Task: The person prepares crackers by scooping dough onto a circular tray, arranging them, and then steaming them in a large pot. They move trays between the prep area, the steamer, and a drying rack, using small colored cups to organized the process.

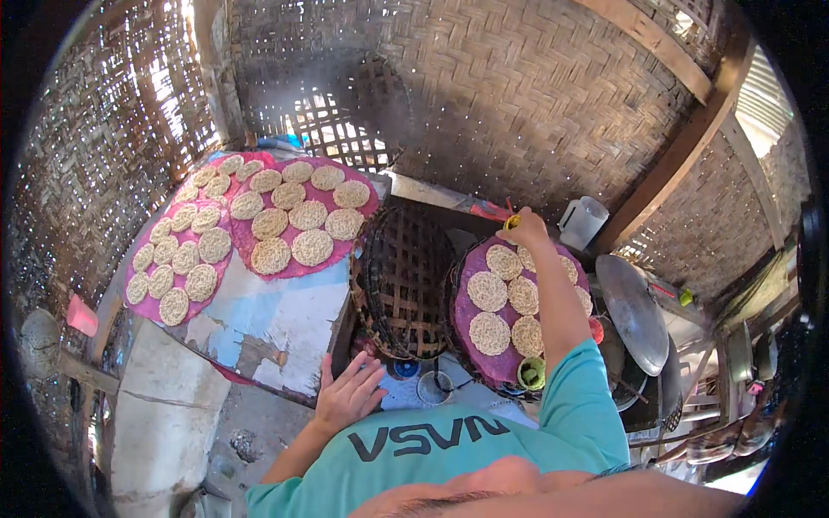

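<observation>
My right hand (pixel 525 231) reaches over the far edge of a round tray lined with pink cloth (pixel 471 298). Its fingers are closed round a small yellow round object (pixel 512 222), too covered to name. On this cloth lie several flat, coiled noodle-like discs (pixel 488 291), pale cream in colour; my forearm hides part of them. A green cup-like container (pixel 531 373) stands at the tray's near edge. My left hand (pixel 350 395) is held low in front of my body, fingers spread and with nothing in them, near the table's edge.
More discs cover pink cloths (pixel 350 249) on the table at left. A dark open-weave basket (pixel 406 276) sits between table and tray. At right are a grey plastic jug (pixel 584 223) and a large metal lid (pixel 632 311). Woven bamboo walls (pixel 518 95) close in behind.
</observation>
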The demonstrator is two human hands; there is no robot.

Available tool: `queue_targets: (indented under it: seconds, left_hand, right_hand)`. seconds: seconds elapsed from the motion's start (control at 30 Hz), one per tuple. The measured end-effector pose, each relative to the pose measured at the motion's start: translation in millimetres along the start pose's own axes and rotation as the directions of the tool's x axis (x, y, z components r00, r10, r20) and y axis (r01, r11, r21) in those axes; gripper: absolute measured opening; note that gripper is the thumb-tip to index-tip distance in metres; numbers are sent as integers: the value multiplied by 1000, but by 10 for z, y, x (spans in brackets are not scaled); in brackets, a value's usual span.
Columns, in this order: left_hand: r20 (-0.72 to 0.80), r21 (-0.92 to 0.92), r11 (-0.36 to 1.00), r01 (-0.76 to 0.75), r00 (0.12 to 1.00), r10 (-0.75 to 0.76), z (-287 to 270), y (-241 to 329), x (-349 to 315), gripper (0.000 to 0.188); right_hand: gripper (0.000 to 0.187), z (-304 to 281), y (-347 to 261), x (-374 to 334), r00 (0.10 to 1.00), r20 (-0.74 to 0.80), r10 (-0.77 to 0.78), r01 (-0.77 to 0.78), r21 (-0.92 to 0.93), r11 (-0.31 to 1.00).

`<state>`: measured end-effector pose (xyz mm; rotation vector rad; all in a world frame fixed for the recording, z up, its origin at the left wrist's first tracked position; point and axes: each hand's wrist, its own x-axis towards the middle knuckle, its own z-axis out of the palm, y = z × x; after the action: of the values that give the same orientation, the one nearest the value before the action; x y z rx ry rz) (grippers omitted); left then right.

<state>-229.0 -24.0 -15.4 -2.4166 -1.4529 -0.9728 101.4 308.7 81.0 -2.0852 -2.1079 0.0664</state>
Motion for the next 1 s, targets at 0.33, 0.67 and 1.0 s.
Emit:
queue_targets:
  seconds: [0.33,0.67,1.0]
  left_hand:
    - [-39,-1,1000,-16,999,15,11,-10,0,41]
    - [-55,-81,996,-33,998,28,-9,-23,-4,40]
    - [-75,-74,994,-80,994,74,17,-46,-66,38]
  right_hand:
    - [56,-281,-549,-1001,892,8,-452,438,232,868]
    - [66,-401,-522,-822,961,-110,-252,272,258,927]
    - [79,145,-634,-740,967,57,-248,244,73,967]
